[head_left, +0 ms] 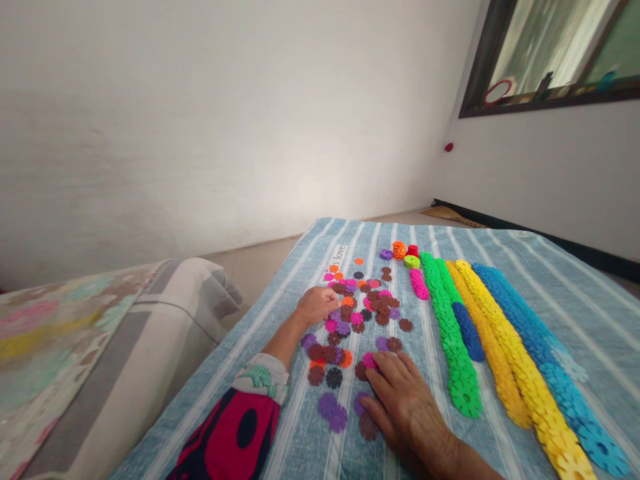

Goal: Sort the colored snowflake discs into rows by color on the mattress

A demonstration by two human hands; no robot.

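My left hand (316, 305) is at the left edge of a loose scatter of flower-shaped plastic discs, its fingers curled together. Whatever is between its fingertips is hidden. Closest to it are an orange disc (347, 302) and several brown discs (384, 310). My right hand (410, 403) lies palm down with fingers apart at the near end of the scatter. Its fingertips touch a pink disc (369, 360), and a purple disc (359, 403) lies by the thumb. Between the hands are a black disc (334, 378) and a purple pair (334, 413).
Right of the scatter run long rows of overlapped discs: green (450, 333), yellow (525, 367) and blue (550, 360), with a short dark blue row (469, 332). Small orange stacks (399, 251) stand behind. A striped cloth (280, 333) covers the surface; a padded seat (185, 320) is at left.
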